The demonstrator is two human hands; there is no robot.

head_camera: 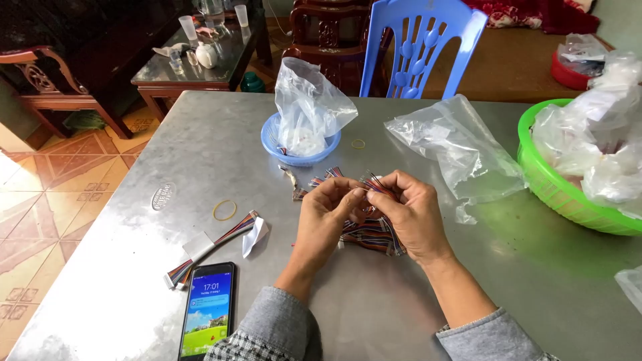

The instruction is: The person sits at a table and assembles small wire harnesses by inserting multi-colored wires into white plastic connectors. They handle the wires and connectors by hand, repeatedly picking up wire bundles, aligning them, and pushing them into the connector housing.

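Both my hands meet over the middle of the metal table (200,140). My left hand (326,217) and my right hand (409,214) pinch the same bundle of multicoloured ribbon wires (372,235), whose ends stick up between my fingertips. More loose wire pieces (326,175) lie just beyond my hands. A separate wire harness with white connectors (214,246) lies to the left, apart from my hands.
A smartphone (208,309) with a lit screen lies at the near left. A yellow rubber band (225,210) is nearby. A blue bowl (270,144) holds a plastic bag. A clear bag (455,144) lies right. A green basket (548,187) of bags sits at the right edge. A blue chair (424,40) stands behind.
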